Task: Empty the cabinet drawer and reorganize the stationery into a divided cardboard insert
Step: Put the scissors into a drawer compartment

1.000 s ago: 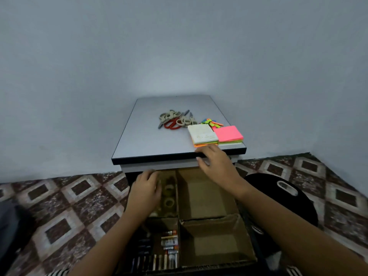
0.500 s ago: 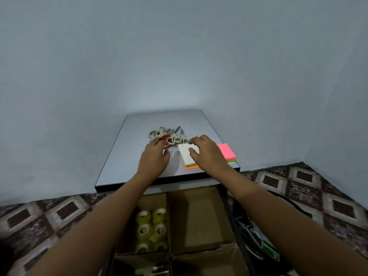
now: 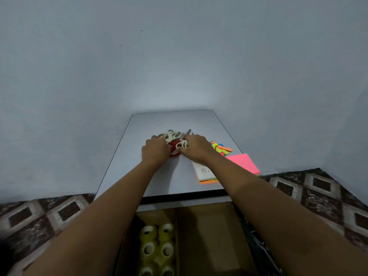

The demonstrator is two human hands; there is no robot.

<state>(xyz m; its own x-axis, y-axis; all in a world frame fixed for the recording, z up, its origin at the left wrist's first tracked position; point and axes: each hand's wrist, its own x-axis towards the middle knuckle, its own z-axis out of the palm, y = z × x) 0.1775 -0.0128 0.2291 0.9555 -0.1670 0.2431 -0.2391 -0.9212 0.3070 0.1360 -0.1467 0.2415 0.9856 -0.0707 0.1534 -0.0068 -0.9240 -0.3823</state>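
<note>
So both hands are on the flat grey cabinet top [image 3: 139, 176], working on the pile of beige- and red-handled scissors [image 3: 172, 136] that sits around the middle of it, a bit toward the back. The left hand [image 3: 155, 151] is clamped over the pile's left side with its fingers curled down onto the handles. The right hand [image 3: 196, 146] comes in from the other side, fingers hooked round a beige handle loop. The two hands nearly meet over the red handles.

As for room, there's bare grey surface from the pile out to the top's left edge, and more behind it up to the wall. The right side of the top is busier. A scatter of small neon sticky flags [image 3: 222, 148] lies just beside the right hand. A pink square sticky-note pad [image 3: 244, 163] sits right at the right edge. A cream pad on an orange stack [image 3: 204, 174] lies partly under the right forearm, just short of the black-trimmed front edge.

Below that front edge is the brown divided cardboard insert [image 3: 209, 236]. Its left compartment holds yellowish clear tape rolls [image 3: 157, 246], and the wider compartment beside them shows its cardboard floor.
</note>
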